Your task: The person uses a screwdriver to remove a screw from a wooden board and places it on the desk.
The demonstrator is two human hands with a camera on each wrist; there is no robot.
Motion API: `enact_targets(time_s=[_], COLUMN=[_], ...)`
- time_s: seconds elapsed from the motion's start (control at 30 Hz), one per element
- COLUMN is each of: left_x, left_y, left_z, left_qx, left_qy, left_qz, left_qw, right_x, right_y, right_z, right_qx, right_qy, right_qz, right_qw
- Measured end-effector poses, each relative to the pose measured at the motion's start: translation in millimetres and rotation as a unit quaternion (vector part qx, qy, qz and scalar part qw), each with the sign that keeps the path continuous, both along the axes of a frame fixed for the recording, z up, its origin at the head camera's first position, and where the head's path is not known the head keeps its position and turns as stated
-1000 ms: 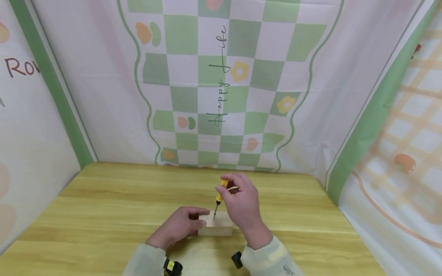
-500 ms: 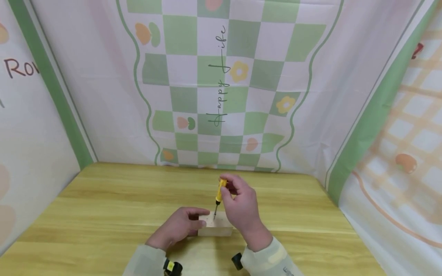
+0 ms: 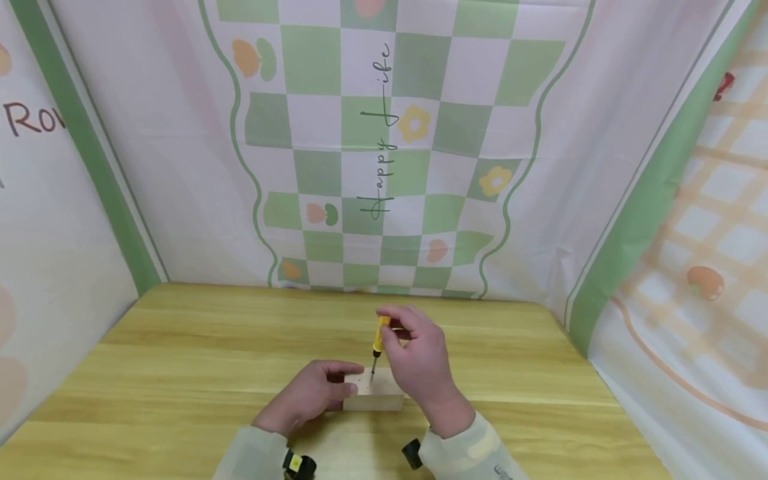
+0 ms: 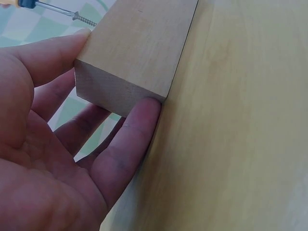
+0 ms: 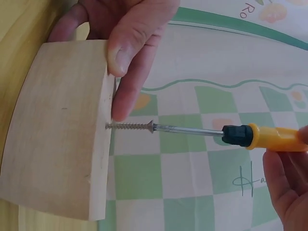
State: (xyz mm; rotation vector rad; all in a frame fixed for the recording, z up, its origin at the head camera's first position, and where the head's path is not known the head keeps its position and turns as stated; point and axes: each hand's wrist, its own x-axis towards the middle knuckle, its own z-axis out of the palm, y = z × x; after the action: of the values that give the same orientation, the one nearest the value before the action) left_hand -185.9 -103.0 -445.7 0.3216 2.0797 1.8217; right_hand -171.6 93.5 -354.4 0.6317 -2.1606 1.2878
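Observation:
On the table stands a pale wooden block (image 3: pixel 375 403), with small dark marks on its top face. My left hand (image 3: pixel 309 392) grips its left end, thumb on the near side and fingers at the far side and top edge. Above the block, my right hand (image 3: pixel 423 353) pinches the yellow handle of a screwdriver (image 3: pixel 378 339) between thumb and fingers. In the right wrist view, the screwdriver's tip meets the head of a screw (image 5: pixel 132 126). The screw's point is in the block's top face, and most of its thread shows above the wood.
The wood-grain table (image 3: pixel 210 333) runs back to a hanging cloth (image 3: pixel 366 173) with green and white checks. Printed cloth also hangs at the left and right sides. Each wrist wears a dark camera, such as the wrist camera (image 3: pixel 300 465) beside the left sleeve.
The screwdriver's handle has tipped slightly left and stands a bit more upright. My right fingers have shifted around the handle. My left hand and the block have stayed in place.

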Motion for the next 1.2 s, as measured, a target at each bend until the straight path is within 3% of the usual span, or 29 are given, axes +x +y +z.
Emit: enact_targets(time_s=[0.3,0.6,1.03,1.2], left_x=[-0.1,-0.2,0.4,1.0], left_y=[-0.7,-0.9,-0.1,-0.2], left_z=[-0.9,-1.6,-1.0,0.3], left_qx=[0.006,0.006,0.009,0.008], left_qy=[0.006,0.006,-0.004,0.000], left_qz=[-0.004,-0.003,-0.002,-0.003], left_qw=[1.0000,1.0000,0.9999,1.0000], right_x=[-0.8,-1.0,-0.2,-0.2], right_y=[-1.2,-1.2,0.2,-0.3], right_z=[-3.0,-4.1,-4.2,-3.9], right_qx=[-0.023,-0.009,-0.014,0.020], right_qy=[0.010,-0.017,-0.006,0.020], right_qz=[0.005,-0.009,-0.013,-0.033], right_qw=[1.000,1.000,1.000,0.999])
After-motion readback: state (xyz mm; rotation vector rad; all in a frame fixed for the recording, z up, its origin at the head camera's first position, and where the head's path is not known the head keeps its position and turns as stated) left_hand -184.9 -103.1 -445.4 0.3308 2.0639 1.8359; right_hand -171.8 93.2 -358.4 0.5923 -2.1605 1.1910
